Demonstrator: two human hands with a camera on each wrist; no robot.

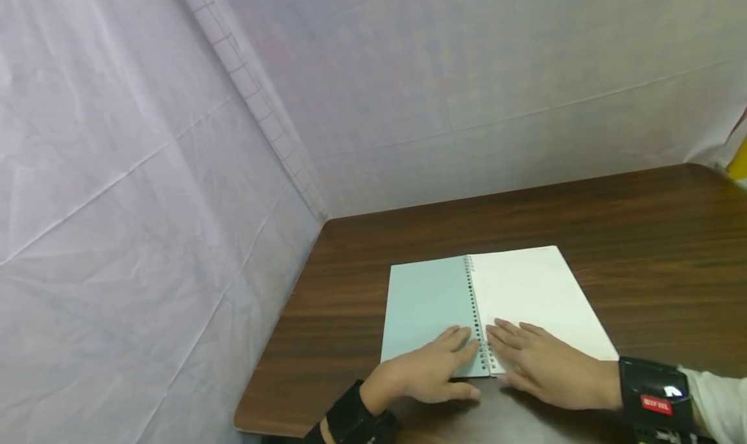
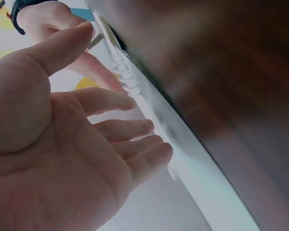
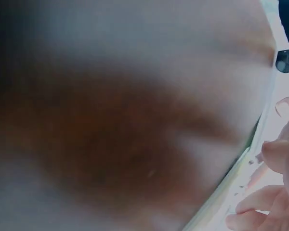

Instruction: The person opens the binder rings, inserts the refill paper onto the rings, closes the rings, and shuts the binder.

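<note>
My left hand [image 1: 428,369] lies flat on the pale green inside cover of the open spiral notebook [image 1: 496,304], fingers straight and close together, pointing toward the binding; the fingertips reach almost to the row of wire rings [image 1: 477,314] at the near end of the spine. It grips nothing, the palm simply resting on the cover near the notebook's near edge, with the heel of the hand hanging over onto the dark wooden table [image 1: 642,236]. My right hand [image 1: 545,366] mirrors it on the other side: fingers stretched out and slightly spread, resting on the white lined page just to the right of the rings, its fingertips nearly meeting those of the left across the binding. It too holds nothing and only presses down on the paper. The notebook lies open and flat near the front of the table, its spine running away from me, the green cover to the left and the white page to the right, both hands at its near end and the far half of both leaves bare. In the left wrist view my left hand [image 2: 62,159] shows its open palm with relaxed fingers, the rings [image 2: 130,84] just beyond the fingertips and the right hand [image 2: 53,24] farther off. The right wrist view is badly blurred; only a few fingertips [image 3: 279,154] by the page edge can be made out. White sheeting [image 1: 146,204] hangs behind and to the left of the table.
</note>
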